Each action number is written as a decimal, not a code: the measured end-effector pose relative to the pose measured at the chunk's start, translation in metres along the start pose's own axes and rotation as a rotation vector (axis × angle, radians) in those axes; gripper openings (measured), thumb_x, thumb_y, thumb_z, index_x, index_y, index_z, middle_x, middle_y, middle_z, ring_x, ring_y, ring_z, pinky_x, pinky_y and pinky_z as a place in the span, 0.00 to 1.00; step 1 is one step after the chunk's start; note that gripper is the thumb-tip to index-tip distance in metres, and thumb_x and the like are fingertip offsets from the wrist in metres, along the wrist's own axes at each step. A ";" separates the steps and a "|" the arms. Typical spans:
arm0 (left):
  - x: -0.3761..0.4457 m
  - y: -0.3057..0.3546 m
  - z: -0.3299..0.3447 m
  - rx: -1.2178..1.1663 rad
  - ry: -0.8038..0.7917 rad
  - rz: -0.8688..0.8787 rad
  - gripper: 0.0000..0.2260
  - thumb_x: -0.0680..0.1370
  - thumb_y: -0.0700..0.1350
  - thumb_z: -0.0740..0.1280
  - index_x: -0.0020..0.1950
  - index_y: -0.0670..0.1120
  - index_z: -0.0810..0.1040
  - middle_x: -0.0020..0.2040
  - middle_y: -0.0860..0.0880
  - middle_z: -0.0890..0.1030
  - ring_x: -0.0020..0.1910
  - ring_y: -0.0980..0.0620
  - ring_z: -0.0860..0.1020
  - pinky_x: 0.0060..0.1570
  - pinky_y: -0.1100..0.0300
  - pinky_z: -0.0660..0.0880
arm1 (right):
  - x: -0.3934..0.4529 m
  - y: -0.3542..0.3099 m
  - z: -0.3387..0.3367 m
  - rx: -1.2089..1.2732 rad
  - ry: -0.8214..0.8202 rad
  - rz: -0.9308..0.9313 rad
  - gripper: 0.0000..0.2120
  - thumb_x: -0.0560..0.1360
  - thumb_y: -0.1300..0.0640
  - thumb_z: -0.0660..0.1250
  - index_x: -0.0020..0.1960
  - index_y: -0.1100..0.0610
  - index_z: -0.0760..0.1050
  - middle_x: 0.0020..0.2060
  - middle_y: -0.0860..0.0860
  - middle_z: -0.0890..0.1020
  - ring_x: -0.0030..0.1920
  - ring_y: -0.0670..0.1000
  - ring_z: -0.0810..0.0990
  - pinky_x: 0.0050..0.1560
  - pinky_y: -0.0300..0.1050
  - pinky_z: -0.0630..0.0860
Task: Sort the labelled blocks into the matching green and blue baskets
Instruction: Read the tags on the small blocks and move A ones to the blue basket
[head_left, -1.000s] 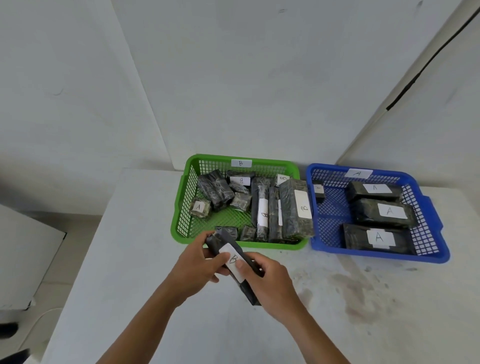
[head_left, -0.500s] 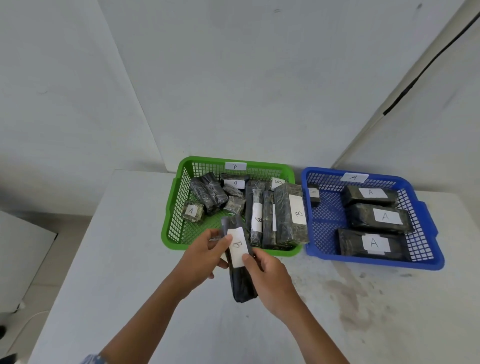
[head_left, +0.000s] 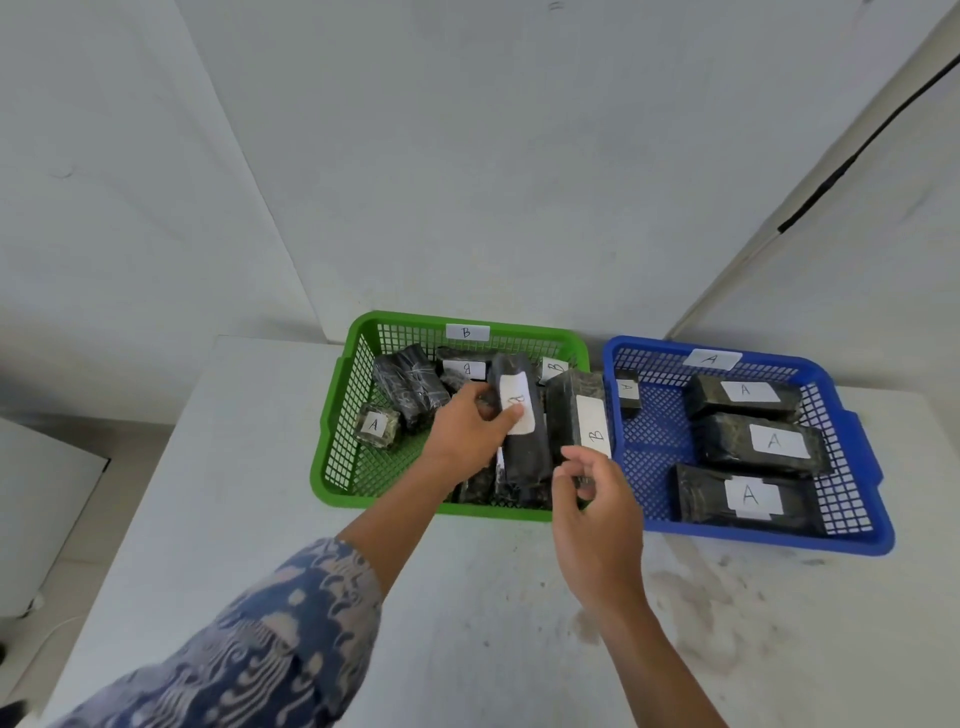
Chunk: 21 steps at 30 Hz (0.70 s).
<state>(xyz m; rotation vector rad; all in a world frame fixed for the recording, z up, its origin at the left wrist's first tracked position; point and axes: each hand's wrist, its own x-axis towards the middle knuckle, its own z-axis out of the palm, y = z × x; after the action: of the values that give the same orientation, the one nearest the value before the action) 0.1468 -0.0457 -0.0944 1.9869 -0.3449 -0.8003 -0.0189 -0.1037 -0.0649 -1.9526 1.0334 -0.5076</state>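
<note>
Table: white top (head_left: 218, 467), stained near my right forearm; I see both baskets at its far edge, against the wall.
Blue basket: (head_left: 862, 457) stands to the right, just beside the green one, with an "A" tag on its back rim. Three long dark blocks labelled A lie across it, one behind another, and a small A block sits in its back left corner.
Green basket: (head_left: 332, 447) on the left, "B" tag on its back rim. I count several dark wrapped blocks in it, some with B labels.
Large B block: (head_left: 576, 415) lies lengthwise along the green basket's right wall, white label up.
Left sleeve: patterned blue cloth (head_left: 270, 634), pushed up the forearm.
Held B block: long dark block (head_left: 519, 436) with a white B label, tilted over the blocks in the middle of the green basket.
Left hand: (head_left: 467, 431) reaches into the green basket and grips the held B block, thumb pressed on its label.
Right hand: (head_left: 592, 499) hovers at the green basket's front right corner, fingers loosely curled, holding nothing, just clear of the held block.
Small A cube: (head_left: 376, 426) sits in the green basket's left part, apart from the hands.
</note>
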 end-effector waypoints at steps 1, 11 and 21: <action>0.005 -0.001 0.004 0.069 -0.025 -0.001 0.21 0.79 0.55 0.69 0.69 0.48 0.72 0.51 0.53 0.81 0.50 0.52 0.81 0.50 0.53 0.80 | 0.001 0.002 0.000 -0.003 0.004 0.004 0.09 0.80 0.56 0.65 0.59 0.47 0.77 0.49 0.40 0.79 0.52 0.40 0.77 0.50 0.34 0.75; 0.013 -0.014 0.006 0.191 -0.134 0.072 0.20 0.81 0.50 0.67 0.73 0.49 0.72 0.51 0.49 0.83 0.48 0.53 0.80 0.38 0.68 0.70 | 0.002 0.008 0.003 0.006 0.004 0.012 0.09 0.80 0.58 0.65 0.58 0.51 0.79 0.48 0.41 0.79 0.51 0.42 0.78 0.47 0.30 0.72; 0.007 -0.025 -0.028 0.425 -0.234 0.123 0.15 0.83 0.52 0.63 0.68 0.49 0.76 0.57 0.50 0.80 0.47 0.55 0.77 0.47 0.63 0.71 | 0.003 0.010 0.004 -0.019 -0.002 -0.002 0.09 0.80 0.58 0.65 0.59 0.50 0.78 0.49 0.42 0.79 0.52 0.44 0.78 0.48 0.32 0.71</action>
<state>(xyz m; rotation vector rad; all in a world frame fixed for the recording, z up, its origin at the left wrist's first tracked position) 0.1683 -0.0175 -0.1084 2.2362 -0.8235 -0.9408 -0.0195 -0.1072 -0.0759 -1.9702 1.0385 -0.4980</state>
